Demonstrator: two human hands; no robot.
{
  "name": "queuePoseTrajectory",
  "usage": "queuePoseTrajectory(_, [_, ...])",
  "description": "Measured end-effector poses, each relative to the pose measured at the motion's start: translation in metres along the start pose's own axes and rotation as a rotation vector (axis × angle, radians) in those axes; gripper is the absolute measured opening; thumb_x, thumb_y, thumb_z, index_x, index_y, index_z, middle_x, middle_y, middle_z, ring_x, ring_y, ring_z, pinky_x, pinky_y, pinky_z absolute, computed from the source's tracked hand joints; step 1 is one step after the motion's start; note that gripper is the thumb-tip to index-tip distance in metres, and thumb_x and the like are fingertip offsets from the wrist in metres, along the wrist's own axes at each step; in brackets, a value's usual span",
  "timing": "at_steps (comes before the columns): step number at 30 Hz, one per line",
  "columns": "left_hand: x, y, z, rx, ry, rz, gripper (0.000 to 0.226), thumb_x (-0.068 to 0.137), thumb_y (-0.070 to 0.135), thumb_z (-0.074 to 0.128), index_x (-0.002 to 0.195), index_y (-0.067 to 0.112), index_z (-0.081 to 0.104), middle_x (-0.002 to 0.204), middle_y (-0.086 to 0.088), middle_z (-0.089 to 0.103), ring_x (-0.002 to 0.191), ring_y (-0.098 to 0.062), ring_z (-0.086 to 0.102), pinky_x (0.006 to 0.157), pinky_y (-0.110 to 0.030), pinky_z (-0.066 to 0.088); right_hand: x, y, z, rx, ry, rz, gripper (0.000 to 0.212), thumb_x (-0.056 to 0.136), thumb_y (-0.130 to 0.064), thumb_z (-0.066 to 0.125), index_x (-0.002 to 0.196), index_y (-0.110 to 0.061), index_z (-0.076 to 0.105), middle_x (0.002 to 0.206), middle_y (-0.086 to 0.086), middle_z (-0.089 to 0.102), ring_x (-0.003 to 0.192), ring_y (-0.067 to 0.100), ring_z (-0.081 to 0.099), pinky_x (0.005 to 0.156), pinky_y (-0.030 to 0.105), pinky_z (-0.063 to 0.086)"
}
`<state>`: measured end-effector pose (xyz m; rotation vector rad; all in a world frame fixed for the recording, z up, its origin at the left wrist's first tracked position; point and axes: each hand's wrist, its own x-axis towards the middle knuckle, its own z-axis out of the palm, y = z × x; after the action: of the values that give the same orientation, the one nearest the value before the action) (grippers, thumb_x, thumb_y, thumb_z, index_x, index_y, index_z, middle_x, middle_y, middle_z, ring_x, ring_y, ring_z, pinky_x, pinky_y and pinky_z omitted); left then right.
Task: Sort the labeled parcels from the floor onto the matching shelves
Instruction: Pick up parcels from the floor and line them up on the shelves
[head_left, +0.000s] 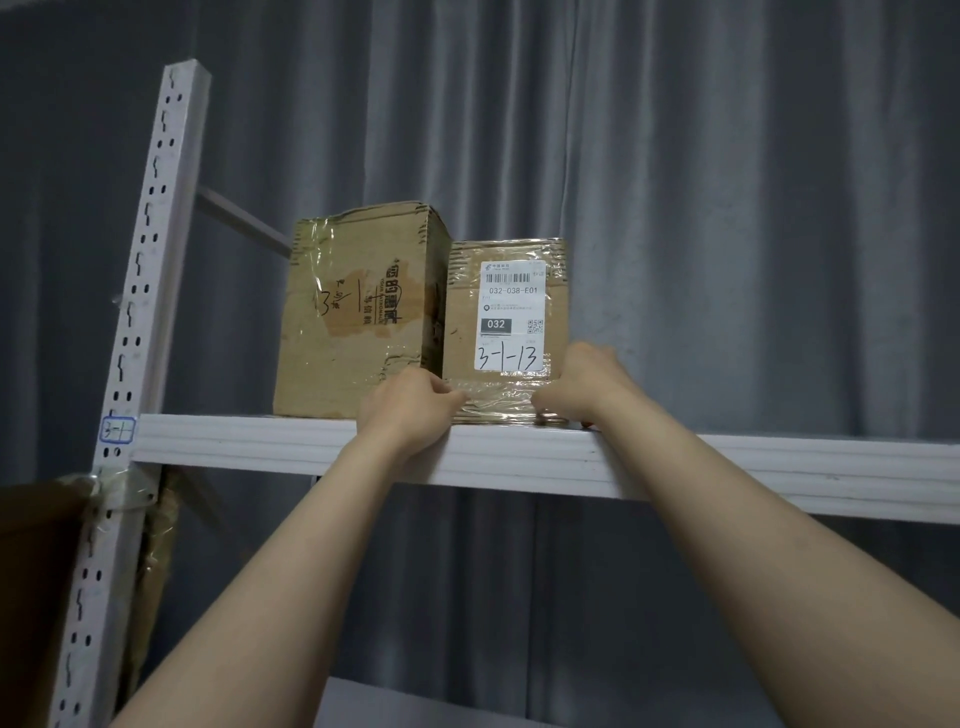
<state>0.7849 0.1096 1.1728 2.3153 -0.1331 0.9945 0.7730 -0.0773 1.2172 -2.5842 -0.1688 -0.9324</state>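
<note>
A small cardboard parcel (506, 291) with a white label handwritten "3-1-13" stands on the top white shelf (727, 467). My left hand (410, 410) grips its lower left corner and my right hand (587, 384) grips its lower right corner, both raised from below. A taller cardboard parcel (353, 312) marked "3-1" stands directly to its left, touching it. The shelf post carries a small "3-1" tag (117, 429).
The white perforated upright post (150, 291) rises at the left, with a cardboard box (36, 571) taped beside it lower down. Grey curtains (727, 208) hang behind the rack. The shelf stretches on to the right of the parcels.
</note>
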Motion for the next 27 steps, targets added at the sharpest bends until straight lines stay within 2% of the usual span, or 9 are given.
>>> queuePoseTrajectory(2, [0.001,-0.001,0.000,-0.005,-0.007,0.003,0.032,0.094,0.049,0.052,0.095,0.026,0.074,0.091,0.003,0.069,0.095,-0.025,0.061,0.076,-0.034,0.043,-0.001,-0.001,0.000,0.005,-0.009,-0.009,0.012,0.079,-0.012,0.061,0.072,-0.012,0.051,0.077,0.003,0.055,0.077,0.024,0.059,0.047,0.023,0.035])
queuePoseTrajectory(5, [0.001,-0.001,0.001,-0.003,-0.008,-0.006,0.043,0.095,0.047,0.052,0.061,0.021,0.058,0.062,0.005,0.053,0.076,-0.025,0.056,0.066,-0.032,0.036,0.000,-0.002,0.000,0.013,-0.023,-0.037,0.012,0.080,-0.013,0.058,0.071,-0.016,0.052,0.082,0.003,0.059,0.077,0.023,0.060,0.048,0.023,0.036])
queuePoseTrajectory(7, [0.000,-0.001,0.000,-0.011,-0.008,-0.012,0.047,0.095,0.045,0.053,0.056,0.020,0.052,0.059,-0.001,0.051,0.073,-0.025,0.053,0.065,-0.032,0.034,0.000,-0.003,0.000,0.010,-0.043,-0.057,0.018,0.082,-0.012,0.058,0.068,-0.018,0.049,0.078,0.001,0.057,0.076,0.023,0.058,0.047,0.023,0.035])
queuePoseTrajectory(10, [-0.001,-0.001,-0.001,-0.011,-0.017,0.000,0.040,0.095,0.046,0.054,0.064,0.022,0.063,0.078,-0.011,0.063,0.080,-0.027,0.055,0.070,-0.033,0.037,-0.001,-0.003,0.000,0.008,-0.060,-0.062,0.020,0.083,-0.012,0.058,0.067,-0.019,0.048,0.072,-0.001,0.053,0.071,0.021,0.056,0.046,0.024,0.034])
queuePoseTrajectory(14, [0.002,-0.003,0.000,-0.010,-0.018,0.005,0.038,0.094,0.048,0.054,0.065,0.024,0.061,0.066,0.004,0.054,0.086,-0.028,0.058,0.073,-0.034,0.039,0.001,-0.002,0.001,0.014,-0.070,-0.059,0.019,0.082,-0.013,0.058,0.066,-0.017,0.051,0.069,-0.002,0.055,0.062,0.016,0.054,0.047,0.023,0.035])
queuePoseTrajectory(22, [0.002,0.000,0.000,0.012,-0.001,-0.005,0.040,0.092,0.044,0.056,0.060,0.021,0.057,0.061,0.005,0.050,0.075,-0.026,0.052,0.068,-0.032,0.036,-0.002,-0.003,-0.001,0.019,-0.057,-0.058,0.016,0.082,-0.016,0.058,0.068,-0.018,0.051,0.071,-0.001,0.055,0.065,0.019,0.055,0.050,0.024,0.039])
queuePoseTrajectory(27, [0.002,0.001,0.000,0.018,0.025,-0.015,0.034,0.091,0.043,0.056,0.084,0.015,0.073,0.076,0.000,0.065,0.085,-0.028,0.060,0.071,-0.032,0.042,-0.008,-0.005,-0.005,0.036,-0.043,-0.098,0.038,0.085,-0.026,0.064,0.060,-0.023,0.035,0.067,-0.004,0.044,0.078,0.025,0.050,0.052,0.027,0.032])
